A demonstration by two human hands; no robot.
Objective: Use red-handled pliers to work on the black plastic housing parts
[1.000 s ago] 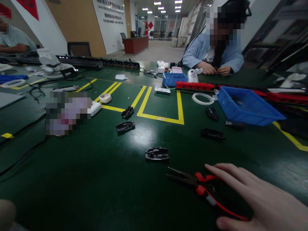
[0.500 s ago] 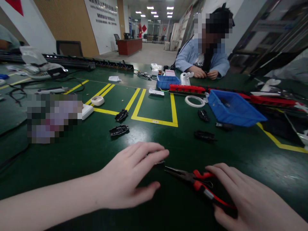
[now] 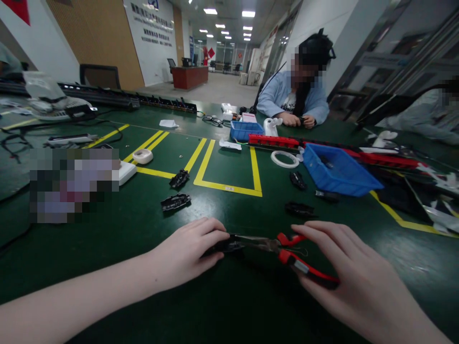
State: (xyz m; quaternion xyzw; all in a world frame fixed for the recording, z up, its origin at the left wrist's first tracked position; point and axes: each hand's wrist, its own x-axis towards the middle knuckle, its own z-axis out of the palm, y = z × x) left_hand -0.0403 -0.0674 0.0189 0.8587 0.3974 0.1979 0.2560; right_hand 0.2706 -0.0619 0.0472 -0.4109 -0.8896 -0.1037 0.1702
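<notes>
1. The left hand (image 3: 188,251) lies low on the green table (image 3: 107,267), its fingers curled round a small black part (image 3: 224,246) and pinching it against the tabletop.
2. The right hand (image 3: 344,272) grips the red handles of a pair of pliers (image 3: 287,251); the fingers wrap over the top handle and the thumb sits under the lower one.
3. The pliers point left, their dark nose reaching the black part just at the left fingertips; whether the nose bites the part I cannot tell.
4. Just beyond the hands more black parts lie loose on the table: one (image 3: 175,201) to the left front and one (image 3: 299,208) to the right front.
5. Farther out, yellow tape lines (image 3: 224,187) mark boxes on the table, and a blue bin (image 3: 340,172) stands to the right with a white ring (image 3: 285,159) beside it.
6. Across the table a person in a light blue top (image 3: 292,98) sits with both hands together on the tabletop.
</notes>
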